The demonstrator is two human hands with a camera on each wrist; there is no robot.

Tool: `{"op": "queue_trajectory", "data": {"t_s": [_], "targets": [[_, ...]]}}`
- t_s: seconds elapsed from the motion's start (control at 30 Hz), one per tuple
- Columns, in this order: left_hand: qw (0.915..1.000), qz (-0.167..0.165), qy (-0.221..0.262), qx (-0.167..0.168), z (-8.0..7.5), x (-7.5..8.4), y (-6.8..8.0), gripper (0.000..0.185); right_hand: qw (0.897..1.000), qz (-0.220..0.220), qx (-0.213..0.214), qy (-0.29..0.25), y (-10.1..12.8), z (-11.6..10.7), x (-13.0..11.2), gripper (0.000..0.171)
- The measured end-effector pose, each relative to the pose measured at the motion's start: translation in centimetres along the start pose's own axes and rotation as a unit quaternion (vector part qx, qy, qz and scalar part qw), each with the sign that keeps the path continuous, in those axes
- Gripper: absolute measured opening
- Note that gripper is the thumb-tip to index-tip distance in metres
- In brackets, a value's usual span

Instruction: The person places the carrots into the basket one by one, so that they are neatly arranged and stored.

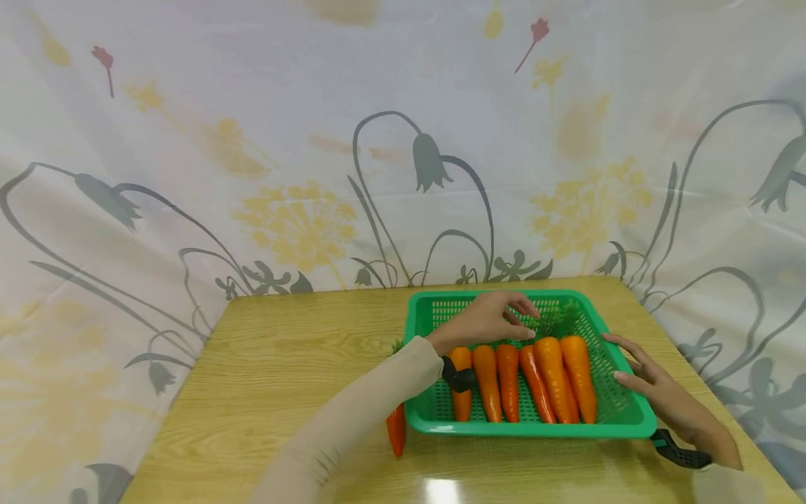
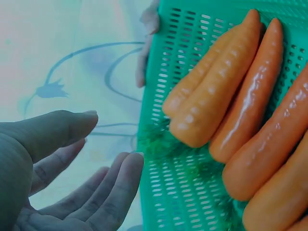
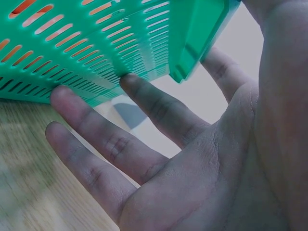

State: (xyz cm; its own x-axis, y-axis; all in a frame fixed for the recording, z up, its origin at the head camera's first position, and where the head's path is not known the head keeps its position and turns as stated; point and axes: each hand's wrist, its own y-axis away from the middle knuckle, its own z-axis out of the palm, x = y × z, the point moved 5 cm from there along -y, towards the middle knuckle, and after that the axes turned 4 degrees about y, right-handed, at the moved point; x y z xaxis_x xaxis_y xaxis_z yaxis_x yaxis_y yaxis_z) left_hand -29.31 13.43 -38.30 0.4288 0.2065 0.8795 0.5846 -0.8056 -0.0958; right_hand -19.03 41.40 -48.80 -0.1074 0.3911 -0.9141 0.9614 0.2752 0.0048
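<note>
Left hand: my left hand reaches over the far left part of the green basket, fingers loosely spread and slightly bent, gripping nothing. The fingertips hover just above the blunt tops of the carrots; I cannot tell whether they touch one.
Left wrist view: my fingers show open and relaxed beside the basket's mesh wall, with green leafy tufts lying on the mesh near them.
Right hand: my right hand lies against the right side of the basket, fingers straight and spread. The thumb rests over the rim, and the fingers press the outside of the slotted wall from below, close to the corner.
Basket: it sits on the right half of the wooden bench, slightly nearer the far edge.
Carrots in basket: six orange carrots lie side by side, tips toward me, thick ends toward the far side. The two on the right touch each other.
Loose carrot: one more carrot lies on the bench just left of the basket's near left corner, partly hidden by my left sleeve.
Backdrop: a floral cloth hangs behind and around the bench.
</note>
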Motion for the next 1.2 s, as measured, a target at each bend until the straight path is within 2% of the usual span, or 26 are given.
{"op": "queue_trajectory", "data": {"t_s": [0.13, 0.27, 0.43, 0.67, 0.73, 1.0, 1.2], "targets": [[0.9995, 0.018, -0.026, 0.005, -1.3, 0.6, 1.7, 0.033, 1.000, 0.000, -0.003, -0.007, -0.2, 0.2, 0.1, 0.064], [0.9984, 0.036, -0.043, 0.011, -2.4, 0.8, 3.1, 0.031, 1.000, -0.003, -0.003, 0.009, -0.1, 0.1, 0.0, 0.064], [0.9964, 0.043, -0.067, 0.030, -3.9, 0.7, 5.0, 0.028, 1.000, -0.006, -0.004, 0.012, -0.1, -0.2, 0.1, 0.064], [0.9946, 0.062, -0.040, 0.073, -6.1, 0.8, 7.1, 0.024, 1.000, -0.006, 0.000, 0.013, 0.1, -0.3, 0.4, 0.065], [0.9936, 0.068, -0.038, 0.081, -6.6, 0.6, 7.8, 0.023, 1.000, -0.003, -0.004, 0.010, 0.1, -0.1, 0.5, 0.065], [0.9913, 0.054, -0.052, 0.108, -7.7, -0.9, 10.8, 0.024, 1.000, -0.003, -0.003, 0.021, -0.1, -0.3, 0.3, 0.064], [0.9892, 0.050, -0.045, 0.130, -8.2, -1.9, 13.0, 0.023, 1.000, -0.001, -0.004, 0.023, 0.1, -0.3, 0.3, 0.065]]}}
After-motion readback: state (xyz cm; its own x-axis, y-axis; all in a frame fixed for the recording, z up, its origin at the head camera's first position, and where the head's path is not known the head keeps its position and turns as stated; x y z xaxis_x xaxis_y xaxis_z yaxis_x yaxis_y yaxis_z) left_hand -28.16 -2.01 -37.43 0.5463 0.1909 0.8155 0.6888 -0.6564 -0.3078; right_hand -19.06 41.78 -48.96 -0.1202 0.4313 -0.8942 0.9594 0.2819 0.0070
